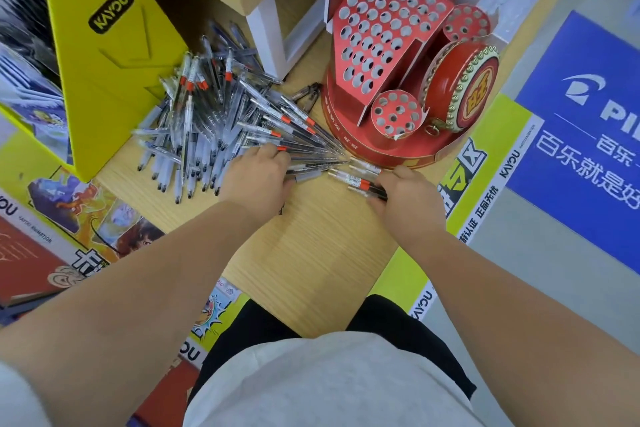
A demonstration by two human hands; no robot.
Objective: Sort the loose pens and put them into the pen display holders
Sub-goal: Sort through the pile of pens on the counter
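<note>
**Pen sorting: hand and workpiece positions**

1. Workpiece. The pile of loose pens (207, 121) lies on the wooden counter (311, 253), between the yellow KAYOU display box (110, 55) on the left and the red pen display holder (391, 45) on the right. Most pens have clear barrels; several carry an orange band. The pens at the right edge of the pile fan out, with their tips close to the holder's round base.

2. Holder. The sloped red face is perforated with rows of round holes. Two smaller perforated cylinders and a drum-shaped ornament (460, 87) sit on its right side.

3. Left hand (258, 177). It rests knuckles-up on the near edge of the fanned pens. The fingers bend down onto the barrels; whether they grip any pen cannot be told, as the back of the hand hides them.

4. Right hand (405, 198). It lies on the counter just in front of the holder's base. The fingers are curled round a bundle of pens (363, 180), clamping it, with the metal tips pointing left toward the pile.

5. Surroundings. A blue Pilot sign (581, 149) lies beyond the counter's right edge.
</note>
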